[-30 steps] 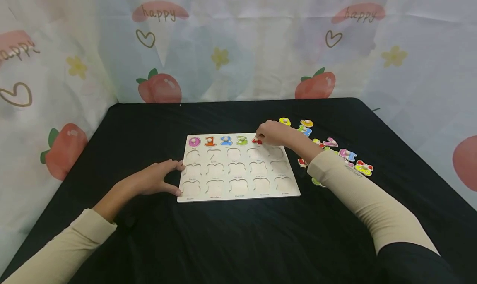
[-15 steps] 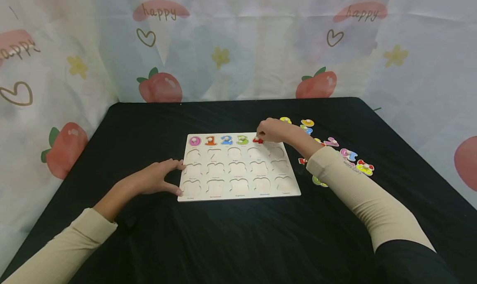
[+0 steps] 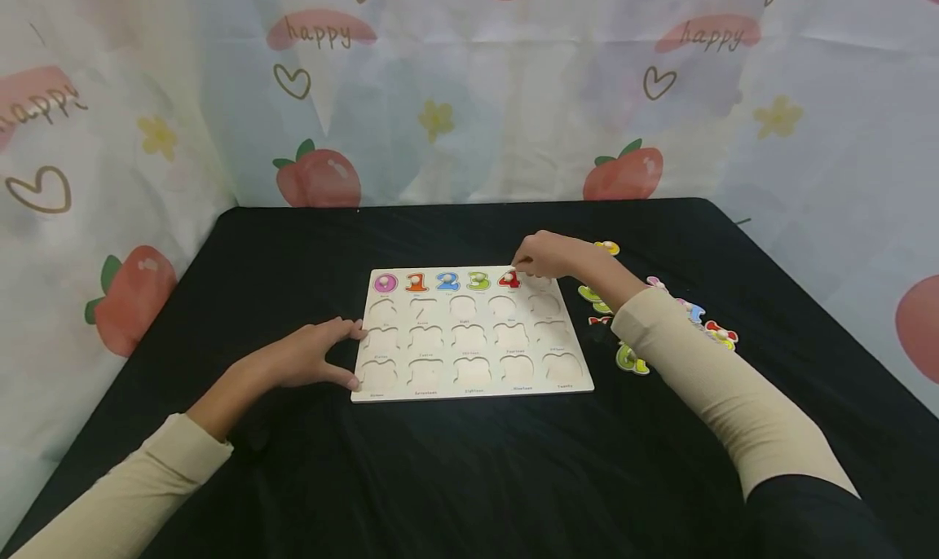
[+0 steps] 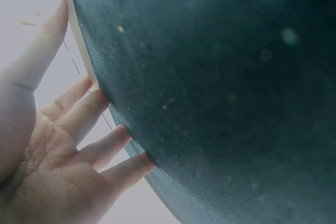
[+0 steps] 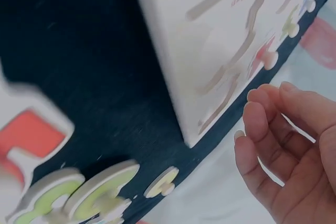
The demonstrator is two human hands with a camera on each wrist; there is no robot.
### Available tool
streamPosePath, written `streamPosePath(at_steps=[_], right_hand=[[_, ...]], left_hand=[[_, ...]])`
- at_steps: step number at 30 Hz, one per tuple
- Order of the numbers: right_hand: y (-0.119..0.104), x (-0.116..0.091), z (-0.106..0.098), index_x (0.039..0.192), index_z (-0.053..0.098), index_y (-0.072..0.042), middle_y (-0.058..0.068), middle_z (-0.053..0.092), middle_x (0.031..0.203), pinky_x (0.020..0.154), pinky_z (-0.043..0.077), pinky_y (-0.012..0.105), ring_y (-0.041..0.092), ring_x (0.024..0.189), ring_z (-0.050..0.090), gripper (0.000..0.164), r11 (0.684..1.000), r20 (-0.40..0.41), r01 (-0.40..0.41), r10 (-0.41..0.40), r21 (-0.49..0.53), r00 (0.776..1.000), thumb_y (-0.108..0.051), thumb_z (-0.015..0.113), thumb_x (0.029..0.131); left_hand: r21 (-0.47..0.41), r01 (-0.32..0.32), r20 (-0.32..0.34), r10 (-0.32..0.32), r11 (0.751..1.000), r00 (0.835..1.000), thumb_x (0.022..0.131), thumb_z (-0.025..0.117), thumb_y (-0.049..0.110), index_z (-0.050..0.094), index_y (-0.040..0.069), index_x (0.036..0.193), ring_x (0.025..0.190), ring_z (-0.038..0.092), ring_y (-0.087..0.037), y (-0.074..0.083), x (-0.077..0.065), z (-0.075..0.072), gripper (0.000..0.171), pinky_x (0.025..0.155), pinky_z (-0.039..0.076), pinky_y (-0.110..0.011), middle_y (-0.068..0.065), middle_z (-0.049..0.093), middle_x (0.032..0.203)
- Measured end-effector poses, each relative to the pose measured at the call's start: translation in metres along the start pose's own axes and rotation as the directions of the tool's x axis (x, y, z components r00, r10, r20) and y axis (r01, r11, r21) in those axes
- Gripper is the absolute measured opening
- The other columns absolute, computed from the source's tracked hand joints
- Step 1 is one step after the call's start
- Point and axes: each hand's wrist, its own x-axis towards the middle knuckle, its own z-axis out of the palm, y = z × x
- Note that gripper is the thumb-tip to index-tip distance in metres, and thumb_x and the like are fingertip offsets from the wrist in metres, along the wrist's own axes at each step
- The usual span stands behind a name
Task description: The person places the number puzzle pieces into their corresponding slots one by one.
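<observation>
Five knobbed digits (image 3: 448, 282) sit in the top row of the pale rectangular board (image 3: 487, 355) on my black worktop (image 3: 455, 477): pink 0, orange 1, blue 2, green 3, red 4. Recesses (image 3: 469, 370) below show pale wood. My left hand (image 3: 311, 355) touches its left edge, fingers apart; my right hand (image 3: 553, 255) is near the 4, fingers loosely bent, gripping nothing. Loose pieces (image 3: 631, 359) lie right.

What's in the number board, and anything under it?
The number board holds a pink 0, orange 1, blue 2, green 3 and red 4 in its top row; the lower rows look bare. Anything underneath is covered.
</observation>
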Motion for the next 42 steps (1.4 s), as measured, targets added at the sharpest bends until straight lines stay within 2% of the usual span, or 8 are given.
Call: streamPosePath(at_steps=[9,13,17,23,32,36,42], right_hand=[[0.024,-0.019,-0.003,0.117,0.064,0.001,0.015,0.063,0.112,0.066,0.043,0.031,0.018,0.074,0.054,0.027,0.998,-0.059,-0.045,0.043,-0.034,0.997,-0.011,0.052,0.096],[0.031,-0.026,-0.006,0.119,0.062,0.002,0.016,0.063,0.113,0.066,0.043,0.032,0.018,0.072,0.055,0.028,0.996,-0.054,-0.084,0.083,-0.029,0.995,-0.011,0.051,0.097],[0.035,-0.028,-0.008,0.12,0.062,0.003,0.016,0.063,0.111,0.068,0.045,0.033,0.018,0.072,0.056,0.029,0.995,-0.044,-0.085,0.083,-0.049,0.996,-0.011,0.052,0.097],[0.037,-0.031,-0.009,0.121,0.06,0.003,0.017,0.063,0.112,0.067,0.046,0.033,0.019,0.074,0.058,0.03,0.995,-0.026,-0.102,0.102,-0.017,0.994,-0.012,0.051,0.098],[0.046,-0.04,-0.007,0.118,0.061,0.005,0.015,0.066,0.1,0.067,0.046,0.034,0.018,0.069,0.056,0.028,0.997,-0.05,-0.081,0.08,-0.016,0.996,-0.01,0.052,0.096],[0.051,-0.046,-0.007,0.12,0.06,0.005,0.015,0.066,0.098,0.068,0.048,0.035,0.022,0.071,0.058,0.029,0.995,-0.059,-0.095,0.095,-0.005,0.994,-0.01,0.052,0.097],[0.054,-0.049,-0.008,0.121,0.06,0.005,0.015,0.065,0.098,0.07,0.048,0.037,0.024,0.073,0.058,0.029,0.994,-0.065,-0.108,0.108,0.007,0.992,-0.01,0.051,0.097]], left_hand=[[0.003,-0.003,0.005,0.003,1.0,1.0,0.072,0.079,0.04,0.048,0.002,0.133,0.126,0.039,-0.037,0.001,0.0,-0.003,0.078,0.098,0.035,-0.053,-0.022,0.038,0.143],[0.002,-0.002,0.009,0.002,1.0,1.0,0.072,0.079,0.041,0.048,0.002,0.133,0.129,0.035,-0.039,0.001,0.0,-0.004,0.078,0.1,0.032,-0.054,-0.021,0.038,0.143],[-0.003,0.01,0.016,-0.01,1.0,1.0,0.072,0.078,0.042,0.047,0.003,0.134,0.132,0.03,-0.041,0.0,0.0,-0.004,0.08,0.101,0.029,-0.056,-0.021,0.037,0.144],[-0.003,-0.006,0.018,0.006,1.0,1.0,0.072,0.078,0.043,0.048,0.003,0.133,0.129,0.035,-0.039,-0.001,0.001,-0.003,0.08,0.099,0.032,-0.054,-0.021,0.037,0.143],[-0.002,-0.015,0.013,0.015,1.0,1.0,0.073,0.078,0.041,0.048,0.002,0.132,0.126,0.039,-0.038,0.002,0.0,-0.003,0.077,0.098,0.035,-0.053,-0.022,0.039,0.142],[0.002,-0.015,0.012,0.015,1.0,1.0,0.072,0.078,0.041,0.048,0.003,0.132,0.125,0.04,-0.037,0.003,0.002,-0.004,0.077,0.098,0.035,-0.052,-0.022,0.039,0.142],[0.007,0.013,0.019,-0.013,1.0,1.0,0.072,0.079,0.041,0.046,0.003,0.135,0.128,0.036,-0.039,0.001,0.001,-0.002,0.081,0.099,0.033,-0.054,-0.022,0.037,0.144]])
